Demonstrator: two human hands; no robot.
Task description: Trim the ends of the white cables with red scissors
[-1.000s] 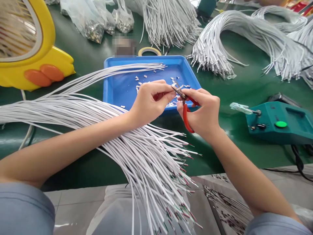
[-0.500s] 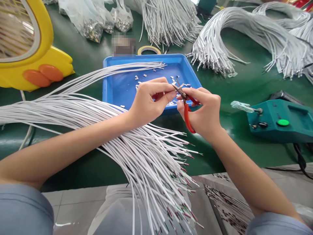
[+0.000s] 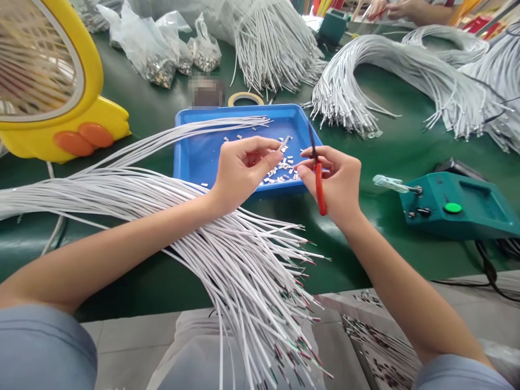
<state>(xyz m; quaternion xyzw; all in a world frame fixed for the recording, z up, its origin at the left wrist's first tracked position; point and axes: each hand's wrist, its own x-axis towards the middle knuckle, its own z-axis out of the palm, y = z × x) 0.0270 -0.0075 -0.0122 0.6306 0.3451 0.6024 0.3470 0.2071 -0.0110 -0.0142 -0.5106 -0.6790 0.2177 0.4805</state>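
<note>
My left hand is closed in a pinch on a white cable, whose stripped end sticks out past the fingertips over the blue tray. In my right hand is a pair of red-handled scissors, blades pointing up and away from the cable. My right thumb and forefinger come close together, and whether a scrap lies between them is unclear. Small white offcuts are scattered in the tray below. Under my left forearm runs a thick bundle of white cables, its ends showing red and green wires.
Several white cables cross the tray's far side. To the left stands a yellow duck-shaped fan; to the right, a teal device with a green button. Tape, bags of metal parts and cable bundles lie behind. Another person's hands show far back.
The scissors have left the cable and swung upright in my right hand. My left hand still pinches the cable. The view has tilted up slightly, bringing another person's hands into sight.
</note>
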